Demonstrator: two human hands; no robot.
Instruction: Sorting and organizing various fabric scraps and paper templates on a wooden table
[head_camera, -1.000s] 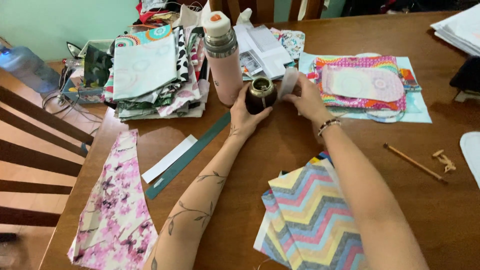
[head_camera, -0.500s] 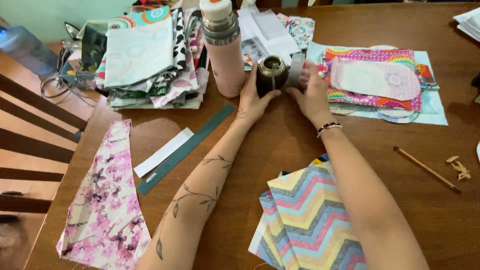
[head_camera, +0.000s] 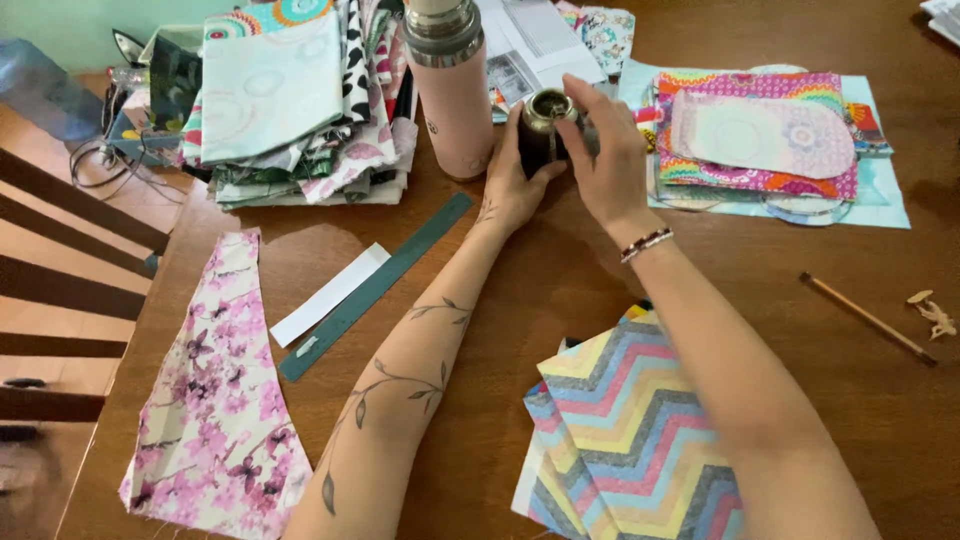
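We have the left hand (head_camera: 515, 185) and right hand (head_camera: 605, 160) clamped round the small dark metal-rimmed cup (head_camera: 543, 135) just beside the tall pink steel flask (head_camera: 455, 95), so a steady upright grip looks needed.

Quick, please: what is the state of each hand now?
Left hand: closed around the dark cup.
Right hand: holding the same cup at its rim side.

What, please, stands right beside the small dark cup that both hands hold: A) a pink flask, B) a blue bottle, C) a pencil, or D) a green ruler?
A: the pink flask stands upright just left of the cup, which the left hand and right hand clasp.
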